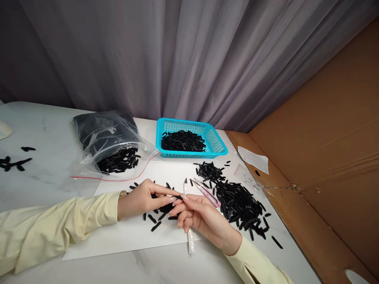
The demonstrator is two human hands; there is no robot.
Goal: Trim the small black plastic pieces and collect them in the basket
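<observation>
My left hand (141, 200) and my right hand (207, 221) meet over a white sheet (97, 242). Between their fingertips is a small black elongated piece (178, 197), mostly covered by the fingers. Both hands pinch it, and the other fingers of my right hand are curled. Several similar black pieces (156, 226) lie scattered on the sheet beneath. Under my right hand runs a slim knife (191, 240) with a white wrapped handle and a dark tip. Pink thread snips (209, 193) rest just beyond my right hand, blades pointing away to the left.
A blue basket (192, 154) holds a heap of black pieces. Left of it, a clear zip bag (89, 167) lies open with more spilling inside. Two black piles (239, 203) sit at right. A cardboard wall (325, 118) borders the table's right side; grey curtain (148, 51) hangs behind.
</observation>
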